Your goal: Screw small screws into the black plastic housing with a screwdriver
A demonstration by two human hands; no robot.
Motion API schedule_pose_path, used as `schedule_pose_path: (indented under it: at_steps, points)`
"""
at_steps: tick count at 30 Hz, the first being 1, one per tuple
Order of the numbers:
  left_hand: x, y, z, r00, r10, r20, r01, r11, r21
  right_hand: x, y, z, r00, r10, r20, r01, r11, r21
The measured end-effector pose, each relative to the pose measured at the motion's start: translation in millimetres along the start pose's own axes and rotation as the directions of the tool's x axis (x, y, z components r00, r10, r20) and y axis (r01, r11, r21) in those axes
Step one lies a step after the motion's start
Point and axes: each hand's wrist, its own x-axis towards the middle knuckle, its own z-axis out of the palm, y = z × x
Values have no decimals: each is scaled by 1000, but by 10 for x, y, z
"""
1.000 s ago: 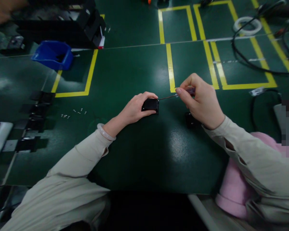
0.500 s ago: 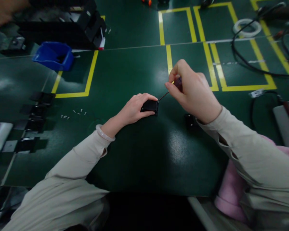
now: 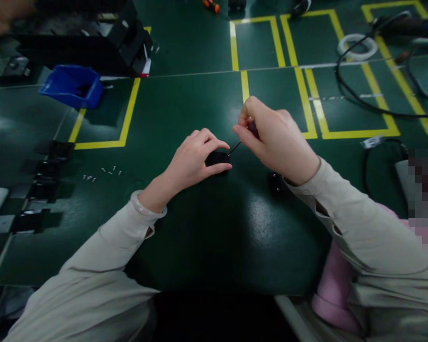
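A small black block-like part (image 3: 217,158) lies on the green table, with my left hand (image 3: 196,159) closed around it, thumb on the near side and fingers on the far side. My right hand (image 3: 273,137) grips a dark-handled screwdriver (image 3: 234,148). Its thin shaft slants down to the left, and the tip meets the right end of the black part. Whether a screw sits under the tip is too small to tell. Another small black part (image 3: 274,182) lies below my right wrist, partly hidden by the sleeve.
Several loose screws (image 3: 110,170) lie to the left. Beyond them stand a blue bin (image 3: 73,85) and a large black rack (image 3: 82,52). A row of black parts (image 3: 44,185) runs along the left. A black cable (image 3: 356,97) and white ring (image 3: 357,46) are at right. Another person's hand blurs at top left.
The view has shifted slightly, so the table things sit a little further left. My left fingers have lifted and loosened a little around the black part. The screwdriver stays at its right end.
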Motion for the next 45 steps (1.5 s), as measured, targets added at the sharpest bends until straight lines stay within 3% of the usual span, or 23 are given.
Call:
schedule_pose_path:
  at_steps: [5,14,19,29,38,42,45]
  points:
    - [151,143,-42,990,-69,126,69,998,-2,-23,-5,-24,1000,-17,21,17,1000,-4]
    - [336,258,-92,965,-150,215,80,948,307,-59,-22,-39,998,-59,27,60,997,-38]
    - [407,321,-102,945,-173,277,52,917,395,-73,5,-17,996,-88,9,88,995,-38]
    - [470,346,-123,939,-60,339,-90,908,409,-65,36,-27,995,-98,8,98,995,-19]
    - [468,191,-176,927,9,376,-123,953,278,-90,24,-133,995,-99,35,100,994,-33]
    - [436,125,-237,927,30,374,-54,997,54,-98,66,-218,994,-109,30,109,994,27]
    - [394,89,-313,932,-18,362,48,996,-74,-121,102,-340,992,-119,-38,123,984,128]
